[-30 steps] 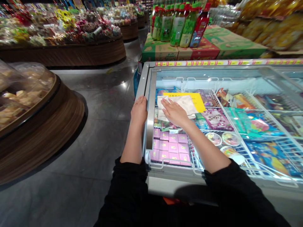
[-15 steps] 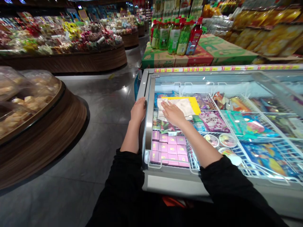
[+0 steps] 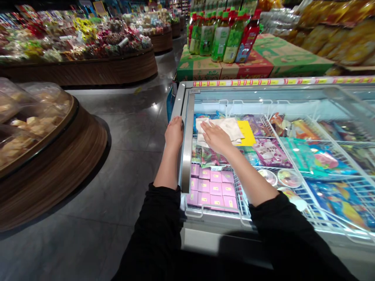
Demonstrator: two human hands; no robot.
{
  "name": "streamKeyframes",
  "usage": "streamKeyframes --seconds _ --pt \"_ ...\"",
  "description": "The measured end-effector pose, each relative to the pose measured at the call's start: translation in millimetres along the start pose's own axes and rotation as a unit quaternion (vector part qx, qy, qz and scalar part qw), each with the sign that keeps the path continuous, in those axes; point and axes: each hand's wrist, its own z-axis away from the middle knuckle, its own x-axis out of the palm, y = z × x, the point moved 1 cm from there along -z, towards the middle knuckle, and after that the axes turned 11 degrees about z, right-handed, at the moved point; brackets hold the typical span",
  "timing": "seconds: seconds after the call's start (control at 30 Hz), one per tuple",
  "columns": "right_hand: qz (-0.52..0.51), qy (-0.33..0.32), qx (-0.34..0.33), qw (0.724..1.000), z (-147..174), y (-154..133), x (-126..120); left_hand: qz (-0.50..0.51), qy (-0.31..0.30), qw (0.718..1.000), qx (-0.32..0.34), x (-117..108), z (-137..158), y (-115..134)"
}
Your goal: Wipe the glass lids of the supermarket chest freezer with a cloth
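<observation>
My right hand lies flat with its fingers stretched out on a white cloth, on the glass lid of the chest freezer. Part of a yellow sheet shows at the cloth's right side; whether it lies on or under the glass I cannot tell. My left hand is closed over the freezer's left edge rail, its fingertips partly hidden. Below the glass are pink boxes, a purple bag and round tubs in wire baskets.
Bottled drinks stand on cartons behind the freezer. Price labels line its far rim. Left of me a curved wooden display borders the grey floor. A wooden stand with colourful packets is farther back.
My right hand and the cloth have shifted slightly toward the far side, covering the yellow sheet's upper edge. My left hand stays on the edge rail. The view has turned a little.
</observation>
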Motion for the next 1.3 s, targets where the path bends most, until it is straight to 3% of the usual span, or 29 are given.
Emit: streamKeyframes --seconds 0.1,0.3,0.53,0.63,0.8,0.93,1.1,1.3 --pt "0.002 0.004 -0.007 1.000 -7 -4 2 0.034 0.019 0.999 0.011 0 -1 -3" --pt "-0.031 -0.014 -0.127 0.991 8 13 2 0.049 0.075 0.996 0.019 0 -6 -3" --pt "-0.008 -0.008 -0.007 1.000 -18 8 4 0.076 0.035 0.996 0.031 0 -5 0" --pt "-0.011 -0.018 -0.035 0.999 -22 0 3 0.081 0.028 0.996 0.021 -1 -3 2" --pt "-0.034 -0.028 -0.080 0.996 5 1 -1 0.090 0.025 0.996 -0.008 -3 -1 1" --pt "-0.030 -0.016 -0.026 0.999 11 3 0 0.108 0.023 0.994 0.002 -1 -2 0" --pt "-0.007 -0.008 0.029 1.000 -20 1 4 0.131 0.028 0.991 0.007 0 -4 1" --pt "-0.020 -0.030 -0.060 0.998 -15 4 -1 0.154 -0.003 0.987 0.050 -2 -3 1"
